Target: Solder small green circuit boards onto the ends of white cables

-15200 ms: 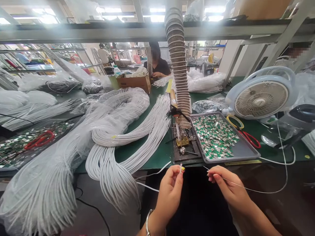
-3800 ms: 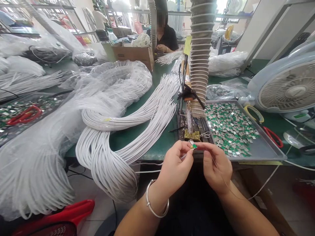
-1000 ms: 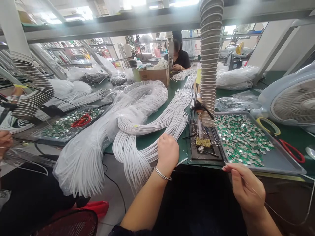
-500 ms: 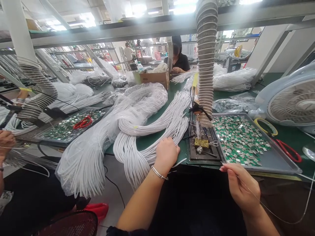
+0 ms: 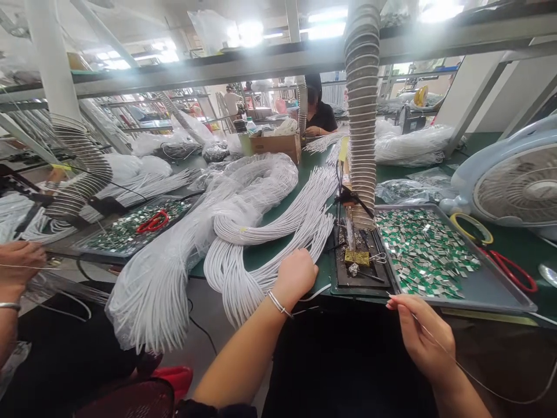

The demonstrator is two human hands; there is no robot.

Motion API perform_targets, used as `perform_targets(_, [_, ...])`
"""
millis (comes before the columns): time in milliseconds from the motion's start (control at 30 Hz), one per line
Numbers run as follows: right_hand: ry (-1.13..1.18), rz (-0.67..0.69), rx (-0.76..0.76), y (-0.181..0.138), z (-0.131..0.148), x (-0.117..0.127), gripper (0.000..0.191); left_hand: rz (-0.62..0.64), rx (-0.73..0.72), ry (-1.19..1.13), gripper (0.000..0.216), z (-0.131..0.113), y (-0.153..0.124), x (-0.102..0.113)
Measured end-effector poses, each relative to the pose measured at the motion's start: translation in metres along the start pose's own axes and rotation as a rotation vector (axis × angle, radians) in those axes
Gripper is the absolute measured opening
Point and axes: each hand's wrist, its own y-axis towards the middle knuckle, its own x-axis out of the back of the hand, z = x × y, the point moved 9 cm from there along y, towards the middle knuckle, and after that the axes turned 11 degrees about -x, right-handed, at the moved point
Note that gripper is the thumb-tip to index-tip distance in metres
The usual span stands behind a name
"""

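My left hand (image 5: 298,273) rests closed at the near edge of a bundle of white cables (image 5: 241,278); its fingertips are hidden beneath it. A single white cable end (image 5: 321,291) lies just right of that hand. In my right hand (image 5: 429,337), thumb and forefinger pinch a thin solder wire (image 5: 476,383), its tip poking out by the tray's front corner. The wire trails past the wrist to the right. Between the hands stands a soldering stand (image 5: 363,278) with a gold block (image 5: 357,257). The grey tray (image 5: 500,293) of small green circuit boards (image 5: 426,249) lies behind my right hand.
A ribbed exhaust hose (image 5: 362,116) hangs over the stand. Right of the tray are a yellow tape roll (image 5: 472,227), red-handled tool (image 5: 511,271) and fan (image 5: 517,174). Bagged cables (image 5: 152,290) overhang the bench at left. A co-worker's hand (image 5: 20,264) works at far left.
The view has shifted slightly, so the bench sits a little lower. Both my hands keep nearly the same places and grips. The co-worker's hand at left has come further into view.
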Motion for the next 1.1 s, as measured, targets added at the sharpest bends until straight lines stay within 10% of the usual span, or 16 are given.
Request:
perform_targets(567, [0.014,0.011,-0.046,-0.007,-0.006,0.001,0.021,-0.070,0.033,-0.251,0.018,0.003,0.008,0.003])
perform_targets(1100, [-0.001,0.000,-0.075,-0.014,-0.008,0.006,0.016,-0.758,-0.074,-1.450,0.021,0.053,-0.011,0.062])
